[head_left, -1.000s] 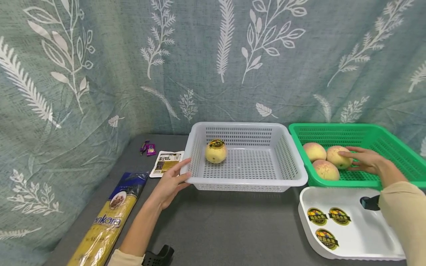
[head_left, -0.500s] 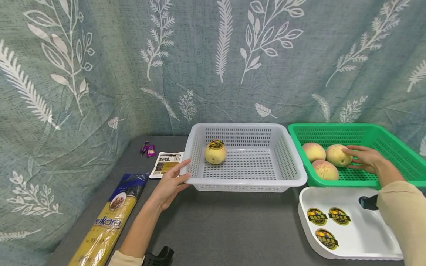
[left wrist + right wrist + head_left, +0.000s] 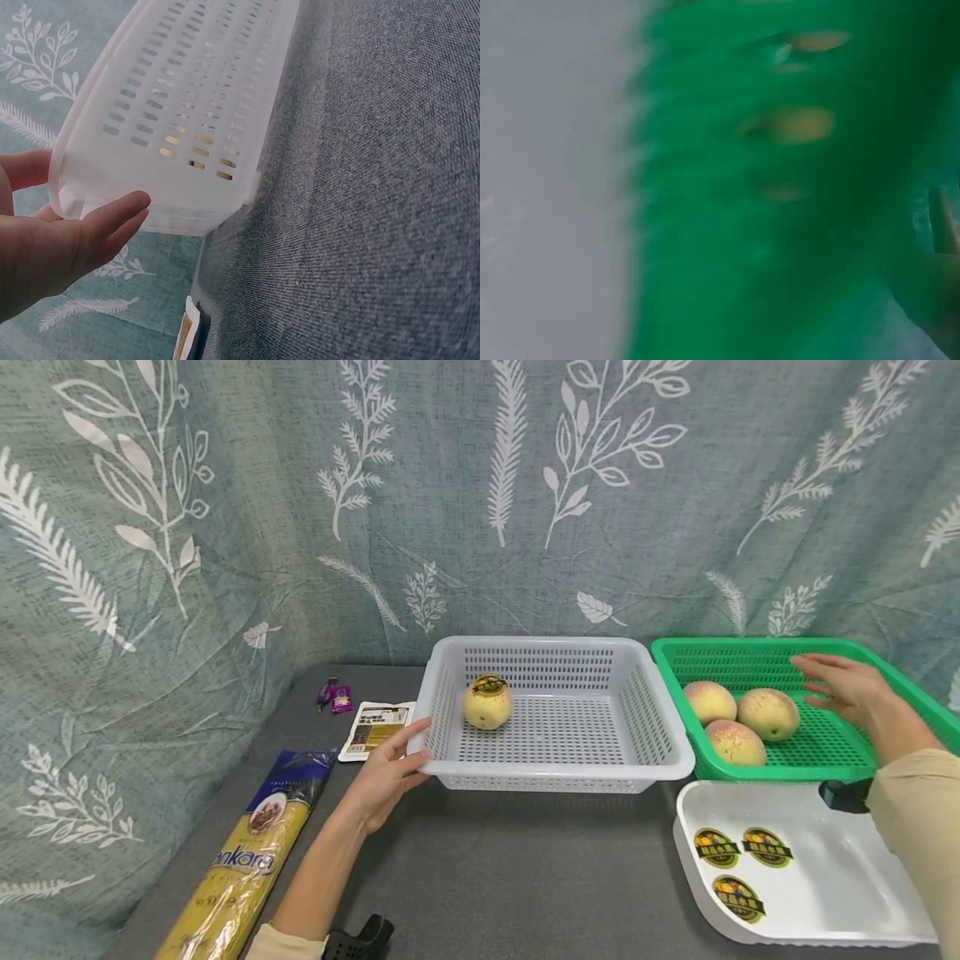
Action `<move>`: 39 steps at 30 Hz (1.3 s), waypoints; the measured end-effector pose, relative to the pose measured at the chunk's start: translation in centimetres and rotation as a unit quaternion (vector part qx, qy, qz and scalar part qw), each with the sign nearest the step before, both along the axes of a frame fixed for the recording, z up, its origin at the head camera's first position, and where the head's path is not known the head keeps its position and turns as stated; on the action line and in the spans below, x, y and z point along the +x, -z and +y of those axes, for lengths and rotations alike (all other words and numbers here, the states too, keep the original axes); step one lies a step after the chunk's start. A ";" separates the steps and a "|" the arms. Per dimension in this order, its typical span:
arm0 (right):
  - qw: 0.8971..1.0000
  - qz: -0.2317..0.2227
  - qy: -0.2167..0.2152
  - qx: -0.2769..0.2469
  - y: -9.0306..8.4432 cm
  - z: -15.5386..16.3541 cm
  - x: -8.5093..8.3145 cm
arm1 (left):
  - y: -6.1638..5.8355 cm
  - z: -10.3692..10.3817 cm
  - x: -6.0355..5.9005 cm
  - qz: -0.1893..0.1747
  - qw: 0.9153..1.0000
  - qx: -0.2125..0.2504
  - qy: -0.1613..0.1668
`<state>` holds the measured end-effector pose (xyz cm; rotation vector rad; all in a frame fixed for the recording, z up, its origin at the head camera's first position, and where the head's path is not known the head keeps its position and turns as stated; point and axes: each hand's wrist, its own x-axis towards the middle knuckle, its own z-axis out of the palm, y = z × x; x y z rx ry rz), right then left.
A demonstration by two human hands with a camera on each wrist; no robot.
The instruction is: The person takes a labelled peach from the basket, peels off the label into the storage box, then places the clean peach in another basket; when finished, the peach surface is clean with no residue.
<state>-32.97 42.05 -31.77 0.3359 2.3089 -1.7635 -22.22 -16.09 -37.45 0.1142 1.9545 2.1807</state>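
My left hand (image 3: 386,772) rests with straight fingers against the front left corner of the white basket (image 3: 555,772); the left wrist view shows the same fingers (image 3: 112,221) at that corner of the white basket (image 3: 180,112). One yellow peach (image 3: 487,702) with a dark sticker sits inside. My right hand (image 3: 840,685) hovers open above the green basket (image 3: 900,681), apart from its three peaches (image 3: 767,713). The right wrist view is a green blur of the basket (image 3: 765,225).
A white tray (image 3: 847,877) with three round stickers (image 3: 738,864) lies at the front right. A long pasta packet (image 3: 247,856), a small sachet (image 3: 372,727) and purple sweets (image 3: 335,695) lie left of the white basket. A leaf-print curtain closes the back.
My right hand has lifted off the rear right peach and drawn back to the right, above the green basket. My left hand has stayed at the white basket's corner.
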 end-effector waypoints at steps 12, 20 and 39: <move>0.968 0.005 -0.249 -0.011 -6.6 -11.9 -4.7 | 0.3 -0.3 0.1 0.006 1.000 0.003 -0.013; 0.940 -0.044 -0.338 -0.007 -5.4 -20.8 -7.3 | 0.2 0.2 0.1 0.011 1.000 -0.001 -0.017; 0.936 -0.101 -0.337 0.028 1.0 -34.2 -8.1 | 0.1 0.5 -0.1 0.016 0.999 0.013 -0.028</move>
